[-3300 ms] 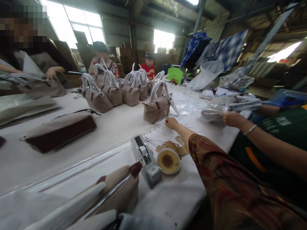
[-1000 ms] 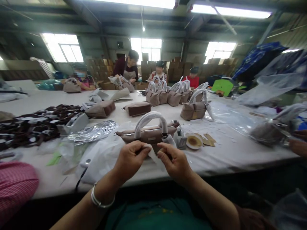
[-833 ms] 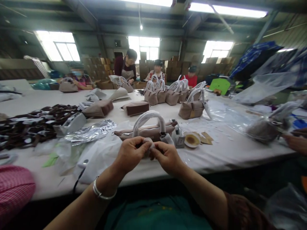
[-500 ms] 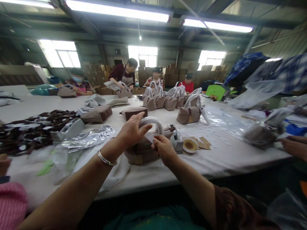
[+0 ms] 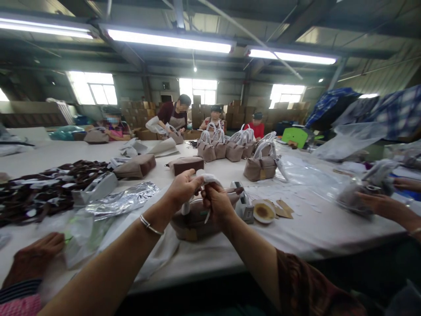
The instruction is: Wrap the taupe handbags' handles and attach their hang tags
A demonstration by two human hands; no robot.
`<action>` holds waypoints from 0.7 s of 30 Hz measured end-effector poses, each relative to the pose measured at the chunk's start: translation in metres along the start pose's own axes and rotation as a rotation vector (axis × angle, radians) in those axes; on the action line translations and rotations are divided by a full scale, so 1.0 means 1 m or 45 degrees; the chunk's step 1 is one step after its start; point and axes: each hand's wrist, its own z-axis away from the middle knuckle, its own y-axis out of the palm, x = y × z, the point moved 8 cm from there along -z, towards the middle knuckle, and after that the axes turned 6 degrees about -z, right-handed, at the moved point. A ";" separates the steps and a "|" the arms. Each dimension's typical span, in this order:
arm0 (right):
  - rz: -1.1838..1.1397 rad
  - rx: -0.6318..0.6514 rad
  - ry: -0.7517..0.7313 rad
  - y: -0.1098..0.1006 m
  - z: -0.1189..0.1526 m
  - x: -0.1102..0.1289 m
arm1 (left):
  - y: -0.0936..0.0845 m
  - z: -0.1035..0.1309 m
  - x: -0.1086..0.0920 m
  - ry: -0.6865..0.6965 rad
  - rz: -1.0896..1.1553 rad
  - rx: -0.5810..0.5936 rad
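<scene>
While both hands (image 5: 183, 188) (image 5: 217, 199) grip a white-wrapped handle (image 5: 212, 178), taupe bag (image 5: 194, 219) sits at near table (image 5: 309, 228) edge

Bag upright on the white table, directly in front of the person, tan patch low on its near side. Left hand: thumb and fingers closed on the handle's upper left. Right hand: fingers curled tight around the handle's right side, thin white strip (image 5: 207, 217) hanging below them; where the strip is attached, can't tell.

Just behind the bag, to the right: grey tape dispenser (image 5: 244, 204), then a round dish-like item (image 5: 263, 211) with brown middle, then flat tan pieces (image 5: 284, 209). Beyond: a bag on its side with a dark brown base (image 5: 187, 166); farther right, an upright bag (image 5: 259, 168) with wrapped handles; behind that, a cluster of similar bags (image 5: 226, 147).

Left side: crumpled silver foil (image 5: 125, 201), second dispenser (image 5: 96, 188), dark brown pile (image 5: 62, 186) mixed with white bits. Co-worker's hand (image 5: 41, 250) near left, at clear plastic (image 5: 77, 239). Another co-worker's hands (image 5: 383, 205) far right, at a plastic-covered bag (image 5: 353, 195). More people across the table.
</scene>
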 end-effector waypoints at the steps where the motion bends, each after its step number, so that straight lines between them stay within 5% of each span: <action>1: 0.019 0.013 -0.016 0.000 0.001 0.001 | 0.004 0.001 -0.002 -0.023 0.038 0.055; 5: 0.362 0.037 -0.111 -0.006 0.013 0.010 | 0.002 0.005 -0.006 -0.040 0.075 0.012; 9: 0.858 0.041 -0.485 -0.006 0.044 0.048 | -0.008 0.001 0.003 -0.048 0.030 -0.143; 14: 0.980 0.453 -0.527 0.019 0.057 0.072 | 0.000 -0.005 0.005 -0.022 0.069 -0.087; 21: 1.010 0.354 -0.700 0.029 0.032 0.105 | 0.000 0.004 -0.010 0.029 -0.054 -0.141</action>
